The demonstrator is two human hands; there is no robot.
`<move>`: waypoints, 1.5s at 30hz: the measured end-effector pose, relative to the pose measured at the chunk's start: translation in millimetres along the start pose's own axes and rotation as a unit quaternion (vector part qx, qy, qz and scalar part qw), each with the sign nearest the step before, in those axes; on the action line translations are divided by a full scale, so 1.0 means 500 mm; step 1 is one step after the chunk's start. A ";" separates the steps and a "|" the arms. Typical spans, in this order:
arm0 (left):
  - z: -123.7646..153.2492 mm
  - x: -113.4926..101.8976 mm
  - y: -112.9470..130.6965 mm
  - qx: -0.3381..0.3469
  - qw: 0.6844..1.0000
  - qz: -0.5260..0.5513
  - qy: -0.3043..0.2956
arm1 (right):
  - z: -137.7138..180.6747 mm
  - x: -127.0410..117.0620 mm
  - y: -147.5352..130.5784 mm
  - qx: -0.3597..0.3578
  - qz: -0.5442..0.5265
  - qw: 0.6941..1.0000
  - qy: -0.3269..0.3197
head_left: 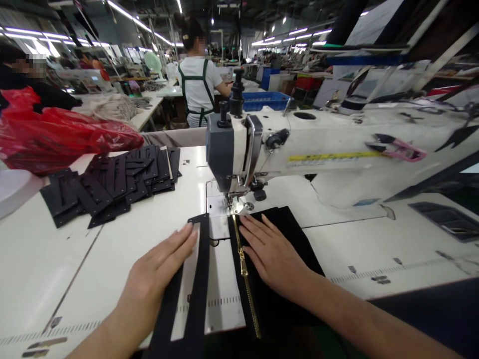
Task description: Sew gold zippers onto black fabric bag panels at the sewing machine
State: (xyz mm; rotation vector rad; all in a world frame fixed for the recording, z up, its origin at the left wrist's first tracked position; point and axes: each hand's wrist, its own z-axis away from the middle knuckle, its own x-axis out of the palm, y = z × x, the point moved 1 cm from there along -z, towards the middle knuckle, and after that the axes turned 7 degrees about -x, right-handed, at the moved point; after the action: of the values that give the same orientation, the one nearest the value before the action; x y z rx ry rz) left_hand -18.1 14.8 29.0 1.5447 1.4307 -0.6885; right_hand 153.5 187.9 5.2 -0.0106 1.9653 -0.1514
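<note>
My left hand lies with fingers stretched over the left strip of a black frame-shaped piece with a long cut-out window. The thumb is hidden. My right hand rests flat, fingers extended, on black fabric. A gold zipper with its pull runs along the fabric's left edge, beside my right fingertips. The frame piece and the fabric lie apart, with a strip of white table between them. Just beyond both is the needle and presser foot area of a sewing machine.
Several black cut pieces are heaped at the left, before a red plastic bag. Pink-handled snippers lie on the machine arm. A blue crate and a person in a white shirt are behind the machine.
</note>
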 end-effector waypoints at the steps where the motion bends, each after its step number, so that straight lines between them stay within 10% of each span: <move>1: -0.014 0.011 0.022 0.030 0.999 0.003 0.016 | 0.003 0.001 -0.002 0.001 -0.009 1.000 0.002; 9: -0.074 0.104 0.092 0.094 0.991 -0.060 -0.075 | 0.008 -0.003 0.004 0.009 -0.067 0.997 -0.029; 15: -0.059 0.105 0.076 0.030 0.994 -0.019 -0.106 | 0.007 -0.002 0.006 0.028 -0.075 0.996 -0.036; 45: -0.091 0.106 0.047 0.182 0.972 -0.131 -0.074 | 0.007 -0.005 0.011 0.055 -0.105 0.993 -0.029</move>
State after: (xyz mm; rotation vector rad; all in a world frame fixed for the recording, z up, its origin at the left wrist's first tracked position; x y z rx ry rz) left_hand 6.3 81.5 9.0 1.5486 1.4652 -1.2576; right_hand 158.3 193.2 5.7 -0.1486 1.8924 -0.3920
